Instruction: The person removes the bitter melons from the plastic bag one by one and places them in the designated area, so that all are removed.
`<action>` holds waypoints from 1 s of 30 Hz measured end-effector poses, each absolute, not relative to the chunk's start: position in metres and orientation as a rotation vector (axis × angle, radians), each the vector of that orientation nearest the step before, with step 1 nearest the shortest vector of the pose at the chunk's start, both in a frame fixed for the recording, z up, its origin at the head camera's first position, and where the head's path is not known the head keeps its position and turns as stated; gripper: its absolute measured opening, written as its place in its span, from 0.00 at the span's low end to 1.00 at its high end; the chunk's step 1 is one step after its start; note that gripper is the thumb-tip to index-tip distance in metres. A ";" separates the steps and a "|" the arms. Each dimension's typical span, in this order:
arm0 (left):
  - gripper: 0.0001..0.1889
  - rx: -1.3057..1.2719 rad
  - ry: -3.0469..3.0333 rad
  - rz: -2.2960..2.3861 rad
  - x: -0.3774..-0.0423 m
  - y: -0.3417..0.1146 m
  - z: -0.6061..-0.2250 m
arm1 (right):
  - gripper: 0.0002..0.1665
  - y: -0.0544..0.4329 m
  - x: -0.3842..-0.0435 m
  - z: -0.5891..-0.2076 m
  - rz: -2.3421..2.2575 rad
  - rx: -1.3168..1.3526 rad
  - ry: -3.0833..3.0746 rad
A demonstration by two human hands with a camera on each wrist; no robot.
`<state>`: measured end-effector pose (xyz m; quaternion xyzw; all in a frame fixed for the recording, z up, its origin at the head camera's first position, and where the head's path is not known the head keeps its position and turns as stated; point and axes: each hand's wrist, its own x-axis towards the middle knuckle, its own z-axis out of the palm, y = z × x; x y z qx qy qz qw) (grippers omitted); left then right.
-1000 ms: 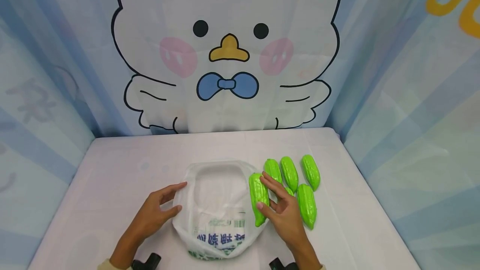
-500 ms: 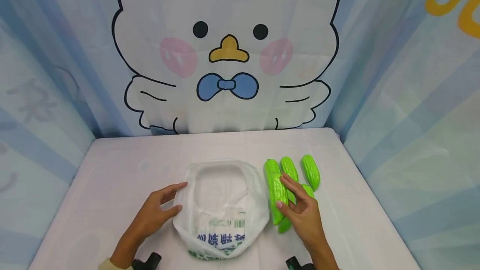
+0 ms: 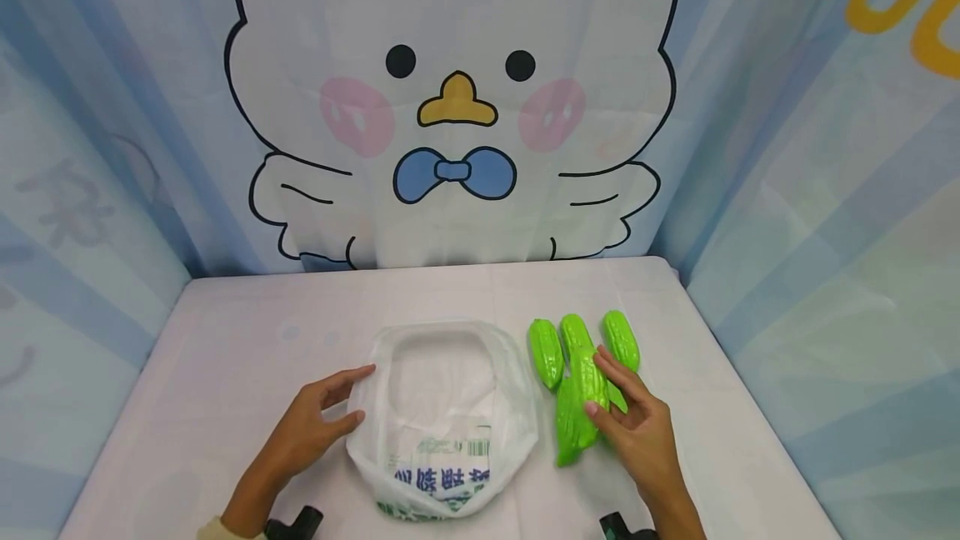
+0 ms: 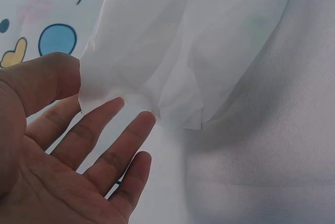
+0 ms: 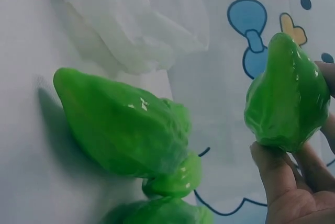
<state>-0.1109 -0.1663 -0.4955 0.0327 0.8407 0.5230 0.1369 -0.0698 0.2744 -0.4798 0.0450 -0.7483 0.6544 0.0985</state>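
A white plastic bag (image 3: 517, 423) with its mouth spread wide stands in the middle of the table. My left hand (image 3: 303, 423) is at its left side, thumb and fingers spread apart; in the left wrist view the fingers touch the thin white plastic (image 4: 141, 35). My right hand (image 3: 637, 432) holds a glossy green bitter melon (image 3: 590, 377) between thumb and fingers, raised above the table in the right wrist view. Beneath it lies another bitter melon (image 5: 120, 124), partly covered in the head view. Other bitter melons (image 3: 546, 352) lie close by, right of the bag.
A white cloth covers the table (image 3: 247, 323). Behind it hangs a curtain (image 3: 450, 232) printed with a cartoon character, and blue-patterned curtains (image 3: 825, 273) close in both sides.
My right hand has moved right, away from the bag's right rim to over the other bitter melons, with the bitter melon in its grip. My left hand and the bag have stayed put.
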 end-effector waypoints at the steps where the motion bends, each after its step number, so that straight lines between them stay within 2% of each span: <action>1: 0.31 0.092 2.434 1.511 -0.111 -0.166 -0.495 | 0.40 0.277 -0.069 -0.480 1.936 0.125 -2.210; 30: 0.32 0.087 2.426 1.505 -0.110 -0.164 -0.495 | 0.39 0.342 -0.068 -0.496 1.770 -0.093 -2.216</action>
